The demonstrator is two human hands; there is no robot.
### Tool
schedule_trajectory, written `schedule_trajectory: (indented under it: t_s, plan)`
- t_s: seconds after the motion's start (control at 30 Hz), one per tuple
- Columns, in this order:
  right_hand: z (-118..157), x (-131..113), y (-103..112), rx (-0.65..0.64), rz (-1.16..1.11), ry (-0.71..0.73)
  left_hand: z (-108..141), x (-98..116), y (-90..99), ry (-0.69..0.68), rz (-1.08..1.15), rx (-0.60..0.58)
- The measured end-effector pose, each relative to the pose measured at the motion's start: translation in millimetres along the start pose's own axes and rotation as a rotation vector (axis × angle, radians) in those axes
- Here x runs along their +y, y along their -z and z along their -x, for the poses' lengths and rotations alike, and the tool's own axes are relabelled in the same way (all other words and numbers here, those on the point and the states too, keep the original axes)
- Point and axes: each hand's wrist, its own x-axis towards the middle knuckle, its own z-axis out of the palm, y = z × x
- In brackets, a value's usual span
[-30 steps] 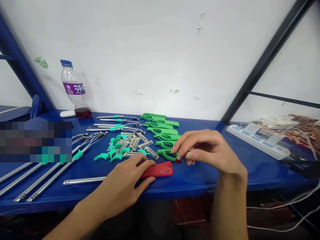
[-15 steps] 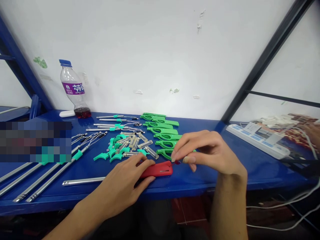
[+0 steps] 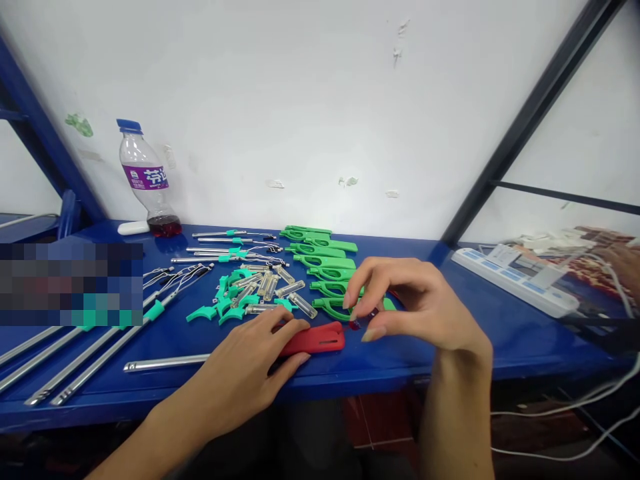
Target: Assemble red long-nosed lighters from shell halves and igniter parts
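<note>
Red casing (image 3: 325, 339) lies on the blue counter (image 3: 395, 360) near its front edge, under the left hand (image 3: 253, 350), whose grip is closed about it, thumb on the near side; the right hand (image 3: 425, 303) hangs just beyond its right end, thumb and forefinger parted; whether that grip has hold of the small dark red bit (image 3: 355, 325) at its fingertips, I cannot tell; green casings (image 3: 333, 263) lie behind.

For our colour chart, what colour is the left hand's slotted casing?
The casing is red, clearest in the head view.

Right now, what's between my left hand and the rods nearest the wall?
In the head view, teal pieces and clear tubes lie between your left hand and those rods.
</note>
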Motion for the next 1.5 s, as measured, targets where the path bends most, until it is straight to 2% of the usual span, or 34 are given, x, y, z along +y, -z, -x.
schedule_trajectory:
  t_s: [0.43,1.1,1.5]
  plan:
    - [-0.6,3.0,-0.9,0.063,-0.002,-0.042,-0.4,-1.3,-0.2,-0.018,-0.028,0.024]
    - [-1.5,6.4,-1.9,0.102,0.086,0.051,-0.6,-0.3,0.1,-0.025,-0.049,0.045]
    - [-1.8,7.6,-3.8,0.086,-0.019,-0.037,0.2,0.3,1.2,-0.001,-0.034,0.01]
